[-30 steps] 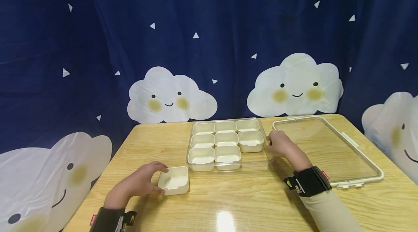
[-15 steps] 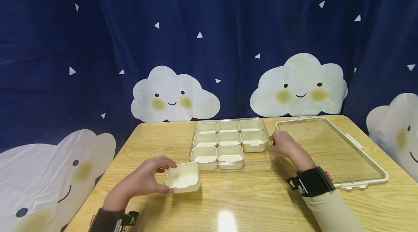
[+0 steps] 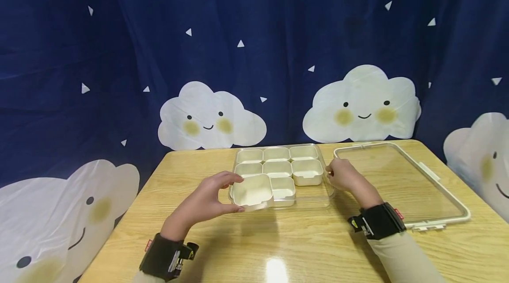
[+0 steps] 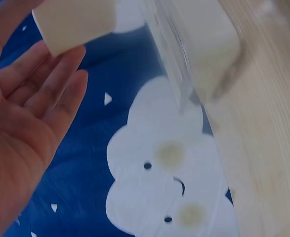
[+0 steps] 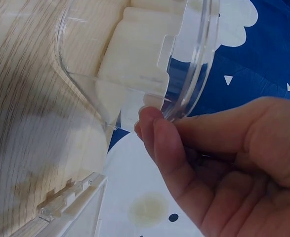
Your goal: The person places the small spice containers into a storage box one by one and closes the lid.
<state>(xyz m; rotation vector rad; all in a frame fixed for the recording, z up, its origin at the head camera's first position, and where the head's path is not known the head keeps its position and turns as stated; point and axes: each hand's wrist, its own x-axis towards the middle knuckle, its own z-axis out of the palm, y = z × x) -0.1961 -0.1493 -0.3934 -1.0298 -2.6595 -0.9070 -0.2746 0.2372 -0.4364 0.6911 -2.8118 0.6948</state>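
**A cream cup held over the tray's near-left corner**

The left hand [image 3: 207,201] holds a small cream square cup [image 3: 252,191], thumb on its near side and fingers curled over the far rim, so the grip is pinching the cup from the left. The cup sits tilted at the near-left corner of the clear plastic tray [image 3: 318,199], overlapping the tray's rim; whether it is seated in its slot I cannot tell. In the left wrist view the cup [image 4: 78,22] shows at the fingertips [image 4: 61,74], with the clear tray wall just beyond.

Just right of the held cup stands another cream cup [image 3: 283,187] in the tray's near row, and beyond the grip are two more rows of the same cups. The cup at the right end of the middle row [image 3: 307,171] stands higher than its neighbours.

The right hand [image 3: 345,177] is at the tray's right edge. The right wrist view shows its grip pinching the clear rim [image 5: 204,64], fingertips [image 5: 152,126] pressed against the tray's wall.

To the right of that grip, a clear flat lid with cream edging [image 3: 441,185] lies on the wooden counter [image 3: 302,243]. Behind hangs a dark blue curtain with smiling clouds [image 3: 362,104].
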